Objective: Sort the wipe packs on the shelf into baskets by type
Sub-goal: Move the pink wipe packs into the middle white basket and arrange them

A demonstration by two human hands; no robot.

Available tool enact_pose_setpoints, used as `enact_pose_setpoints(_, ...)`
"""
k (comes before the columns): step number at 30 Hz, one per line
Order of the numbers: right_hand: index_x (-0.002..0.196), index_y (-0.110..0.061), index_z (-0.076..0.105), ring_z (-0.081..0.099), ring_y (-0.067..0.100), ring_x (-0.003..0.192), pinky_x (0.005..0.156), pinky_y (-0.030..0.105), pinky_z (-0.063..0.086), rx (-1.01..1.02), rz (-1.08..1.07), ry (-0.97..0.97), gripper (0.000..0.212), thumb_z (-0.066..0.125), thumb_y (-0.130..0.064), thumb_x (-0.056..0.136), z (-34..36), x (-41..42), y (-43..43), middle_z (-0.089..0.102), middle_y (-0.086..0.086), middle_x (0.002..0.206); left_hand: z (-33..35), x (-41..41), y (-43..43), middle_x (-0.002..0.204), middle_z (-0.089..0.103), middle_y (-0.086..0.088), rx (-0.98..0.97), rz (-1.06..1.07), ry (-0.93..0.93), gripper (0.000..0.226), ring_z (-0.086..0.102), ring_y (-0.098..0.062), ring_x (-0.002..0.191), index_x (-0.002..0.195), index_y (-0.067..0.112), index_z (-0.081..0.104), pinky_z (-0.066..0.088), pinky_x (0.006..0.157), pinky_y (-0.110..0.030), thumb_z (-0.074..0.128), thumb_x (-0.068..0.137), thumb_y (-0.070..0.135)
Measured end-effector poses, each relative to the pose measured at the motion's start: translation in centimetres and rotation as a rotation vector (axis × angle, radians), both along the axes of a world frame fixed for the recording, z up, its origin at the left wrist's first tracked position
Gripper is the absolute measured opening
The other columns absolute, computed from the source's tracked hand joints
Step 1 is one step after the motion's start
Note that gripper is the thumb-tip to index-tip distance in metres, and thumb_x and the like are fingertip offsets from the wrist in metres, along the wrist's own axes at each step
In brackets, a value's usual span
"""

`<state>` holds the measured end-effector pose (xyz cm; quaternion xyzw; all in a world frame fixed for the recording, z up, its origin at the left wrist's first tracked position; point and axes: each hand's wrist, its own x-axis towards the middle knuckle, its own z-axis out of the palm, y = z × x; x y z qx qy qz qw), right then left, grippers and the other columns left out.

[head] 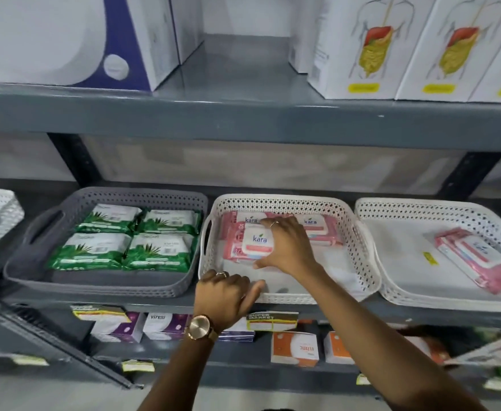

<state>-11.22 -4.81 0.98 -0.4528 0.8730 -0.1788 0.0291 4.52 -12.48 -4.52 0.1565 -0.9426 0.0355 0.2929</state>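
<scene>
Right grip point(285, 247) holds 1 pink pack point(256, 242), lid up, long axis seemingly left-right; left grip point(224, 290) clutches white basket point(296, 298) rim.

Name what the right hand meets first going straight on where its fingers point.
The right hand grips the front pink pack. Further on, it would probably meet the rear pink pack, then the white basket wall, though depth is unclear.

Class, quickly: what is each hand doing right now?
Left hand: grips the white basket by its front rim.
Right hand: holds a pink pack.
</scene>
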Motion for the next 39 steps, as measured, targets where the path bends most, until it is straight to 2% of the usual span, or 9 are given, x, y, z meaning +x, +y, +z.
enact_pose_setpoints(4,0.137,-0.021,0.044,0.044,0.027,0.127,0.107,0.037,0.032,-0.008,0.004,-0.058,0.105,0.084,-0.057,0.047,0.0,0.5,-0.5,0.051,0.006,0.141,-0.1,0.0,0.0,0.047,0.059,0.005,0.019,-0.005,-0.025,0.059,0.054,-0.013,0.041,0.055,0.020,0.061,0.037,0.049,-0.023,0.033,0.095,0.054)
enact_pose_setpoints(10,0.135,-0.024,0.047,0.044,0.024,0.126,0.102,0.037,0.040,-0.164,-0.078,-0.229,0.087,0.086,-0.039,0.058,1.0,-1.2,2.1,0.054,0.005,0.136,0.8,-0.6,1.3,0.044,0.055,0.005,0.073,0.011,-0.051,0.063,0.049,-0.012,0.039,0.052,0.019,0.055,0.025,0.048,-0.021,0.030,0.095,0.058)
enact_pose_setpoints(14,0.125,-0.034,0.052,0.056,0.020,0.116,0.098,0.044,0.050,-0.259,-0.065,-0.364,0.076,0.085,-0.042,0.058,0.5,-2.7,4.0,0.061,0.002,0.126,1.2,-2.3,3.8,0.047,0.057,0.006,0.118,-0.017,-0.109,0.069,0.049,-0.012,0.038,0.056,0.020,0.060,0.035,0.041,-0.022,0.023,0.095,0.063)
enact_pose_setpoints(20,0.119,-0.015,0.062,0.064,0.016,0.104,0.084,0.018,0.049,-0.428,-0.152,-0.315,0.049,0.076,-0.032,0.075,1.2,-5.5,8.3,0.067,0.005,0.119,1.9,-5.4,7.9,0.048,0.059,0.003,0.099,-0.083,-0.173,0.066,0.051,-0.016,0.038,0.055,0.020,0.056,0.031,0.041,-0.022,0.026,0.093,0.064)
enact_pose_setpoints(24,0.118,-0.012,0.062,0.058,0.027,0.115,0.094,0.028,0.042,-0.490,-0.336,-0.176,0.043,0.071,-0.032,0.081,0.9,-9.4,13.4,0.067,0.011,0.120,2.0,-7.1,10.2,0.046,0.055,0.004,0.095,-0.113,-0.189,0.061,0.046,-0.014,0.036,0.053,0.021,0.051,0.027,0.040,-0.020,0.032,0.092,0.064)
enact_pose_setpoints(31,0.131,-0.002,0.048,0.030,0.042,0.136,0.112,0.052,0.030,0.027,-0.819,-0.029,0.075,0.078,-0.031,0.069,-1.4,-17.7,23.4,0.038,0.025,0.143,1.6,-9.3,13.2,0.050,0.059,0.005,0.090,-0.114,-0.163,0.065,0.049,-0.015,0.039,0.058,0.021,0.059,0.024,0.043,-0.019,0.023,0.092,0.064)
enact_pose_setpoints(34,0.146,-0.005,0.020,0.010,0.046,0.144,0.118,0.054,0.013,0.185,-0.900,-0.076,0.090,0.073,-0.027,0.077,-2.8,-19.9,26.9,0.014,0.027,0.154,1.4,-9.2,13.1,0.051,0.060,0.005,0.075,-0.114,-0.150,0.061,0.050,-0.015,0.039,0.061,0.021,0.062,0.027,0.043,-0.018,0.029,0.092,0.062)
enact_pose_setpoints(37,0.148,-0.011,0.012,0.008,0.047,0.144,0.119,0.056,0.009,0.229,-0.898,-0.115,0.093,0.071,-0.029,0.080,-3.2,-21.5,28.7,0.010,0.030,0.155,1.3,-9.1,13.2,0.053,0.062,0.005,0.065,-0.127,-0.116,0.056,0.052,-0.015,0.040,0.065,0.021,0.065,0.025,0.046,-0.018,0.033,0.091,0.059)
enact_pose_setpoints(39,0.146,-0.009,0.018,0.018,0.048,0.141,0.117,0.055,0.017,0.225,-0.903,-0.100,0.091,0.074,-0.031,0.077,-3.2,-22.0,28.7,0.022,0.033,0.150,1.3,-9.0,13.2,0.054,0.064,0.005,0.059,-0.131,-0.106,0.054,0.054,-0.014,0.041,0.066,0.021,0.067,0.027,0.047,-0.018,0.034,0.090,0.058)
